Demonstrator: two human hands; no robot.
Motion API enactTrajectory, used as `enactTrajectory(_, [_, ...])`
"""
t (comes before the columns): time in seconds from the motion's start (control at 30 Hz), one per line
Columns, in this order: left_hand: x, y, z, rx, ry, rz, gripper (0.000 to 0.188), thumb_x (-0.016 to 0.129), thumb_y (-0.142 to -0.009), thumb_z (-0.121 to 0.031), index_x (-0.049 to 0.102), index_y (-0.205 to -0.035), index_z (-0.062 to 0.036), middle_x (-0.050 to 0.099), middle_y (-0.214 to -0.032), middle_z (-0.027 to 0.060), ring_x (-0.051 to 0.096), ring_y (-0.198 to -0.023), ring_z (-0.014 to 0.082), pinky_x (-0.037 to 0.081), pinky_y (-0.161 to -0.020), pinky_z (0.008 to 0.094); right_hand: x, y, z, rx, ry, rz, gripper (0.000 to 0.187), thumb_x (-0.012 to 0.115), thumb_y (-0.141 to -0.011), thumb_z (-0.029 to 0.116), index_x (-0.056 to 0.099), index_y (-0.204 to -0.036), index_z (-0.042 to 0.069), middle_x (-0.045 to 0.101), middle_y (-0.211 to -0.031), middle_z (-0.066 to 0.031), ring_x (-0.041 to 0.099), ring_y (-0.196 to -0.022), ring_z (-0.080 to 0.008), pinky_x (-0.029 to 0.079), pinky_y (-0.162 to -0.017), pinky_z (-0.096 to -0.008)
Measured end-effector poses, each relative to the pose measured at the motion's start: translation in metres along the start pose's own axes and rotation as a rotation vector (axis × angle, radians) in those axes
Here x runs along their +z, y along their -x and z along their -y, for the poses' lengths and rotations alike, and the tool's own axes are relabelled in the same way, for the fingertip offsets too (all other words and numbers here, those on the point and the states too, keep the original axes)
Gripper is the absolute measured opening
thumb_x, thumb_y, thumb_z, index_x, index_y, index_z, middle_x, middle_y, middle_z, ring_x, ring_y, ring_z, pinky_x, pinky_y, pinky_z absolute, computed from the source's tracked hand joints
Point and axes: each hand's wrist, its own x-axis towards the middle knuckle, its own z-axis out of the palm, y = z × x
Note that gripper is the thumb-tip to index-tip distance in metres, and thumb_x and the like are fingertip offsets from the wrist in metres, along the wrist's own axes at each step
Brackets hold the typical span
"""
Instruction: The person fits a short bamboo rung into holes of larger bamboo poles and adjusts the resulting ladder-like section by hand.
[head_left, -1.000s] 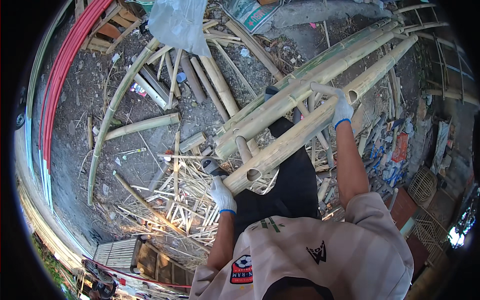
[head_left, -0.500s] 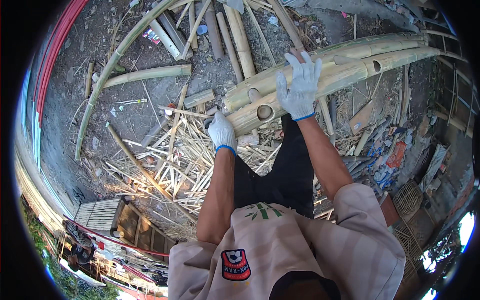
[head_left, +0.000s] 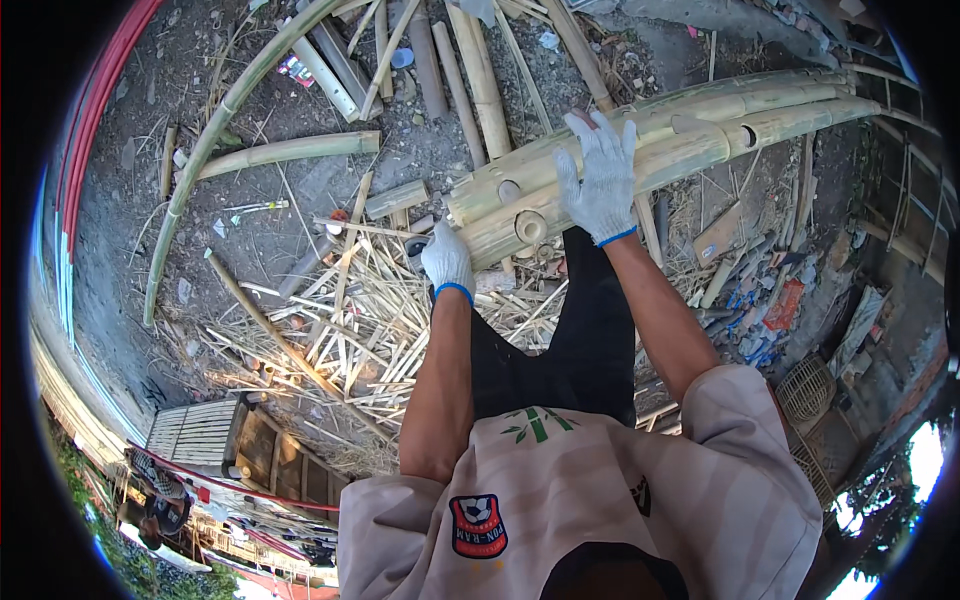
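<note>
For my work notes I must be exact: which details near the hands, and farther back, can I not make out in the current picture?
Head view:
- Near bamboo pole: its left end is covered by the left gloved hand.
- Palm of the right gloved hand: hidden behind the back of the glove.
- Red poles: upper ends cut off by the top edge.
- Person in the background: too small to tell the activity.

Soft daylight falls fairly evenly around the bamboo pole (head_left: pixel 680 156), though a small, warm sun patch lights the ground (head_left: pixel 255 180) below and left of it. Well below and right of the pole, sky (head_left: pixel 926 455) glares burnt-out white; far left of it, red pipes (head_left: pixel 92 110) bow with fisheye distortion.
</note>
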Motion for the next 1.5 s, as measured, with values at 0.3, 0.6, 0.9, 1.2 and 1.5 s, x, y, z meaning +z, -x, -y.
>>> enactTrajectory(0.3, [-0.006,0.024,-0.043,-0.030,-0.041,0.070,0.059,0.052,-0.093,-0.046,0.067,-0.112,0.0068,0.069,-0.097,0.0197,0.066,-0.081,0.0285,0.053,-0.074,0.0407,0.004,0.051,-0.076,1.038,-0.263,-0.566,0.065,0.069,-0.095,0.034,0.045,-0.142,-0.004,0.050,-0.143,-0.0277,0.050,-0.130,-0.0370,0.035,-0.114,-0.0461])
enactTrajectory(0.6, [0.015,0.056,-0.067,1.026,-0.710,0.059,0.045,0.068,-0.091,-0.036,0.065,-0.110,0.0050,0.068,-0.108,0.0252,0.066,-0.101,0.0407,0.050,-0.091,0.0483,0.011,0.018,-0.122,1.311,-1.003,-0.679,0.059,0.080,-0.087,0.036,0.059,-0.128,-0.001,0.070,-0.115,-0.0137,0.066,-0.103,-0.0230,0.053,-0.091,-0.0366])
enactTrajectory(0.9, [0.191,0.133,-0.060,1.140,-1.418,0.514,0.083,0.086,-0.069,-0.046,0.053,-0.132,-0.0020,0.067,-0.119,0.0252,0.066,-0.109,0.0433,0.054,-0.089,0.0509,-0.091,0.015,-0.108,1.125,-0.469,0.417,0.053,0.070,-0.088,0.053,0.067,-0.105,0.003,0.070,-0.105,-0.0201,0.068,-0.102,-0.0388,0.054,-0.089,-0.0463])
enactTrajectory(1.2, [0.195,0.137,-0.050,1.115,-1.433,0.390,0.082,0.087,-0.066,-0.043,0.057,-0.130,-0.0014,0.070,-0.111,0.0242,0.070,-0.099,0.0447,0.055,-0.083,0.0515,-0.050,-0.032,-0.208,0.020,-0.247,-0.252,0.035,0.077,-0.073,0.042,0.059,-0.079,0.013,0.058,-0.080,-0.0055,0.062,-0.079,-0.0273,0.051,-0.080,-0.0435])
enactTrajectory(1.5, [0.189,0.134,-0.036,1.155,-1.472,0.361,0.082,0.087,-0.069,-0.040,0.053,-0.134,-0.0036,0.069,-0.115,0.0247,0.069,-0.106,0.0422,0.054,-0.089,0.0490,-0.053,-0.026,-0.210,-0.153,-0.355,-0.376,0.028,0.075,-0.076,0.035,0.057,-0.071,0.014,0.053,-0.073,-0.0023,0.057,-0.074,-0.0235,0.048,-0.074,-0.0410])
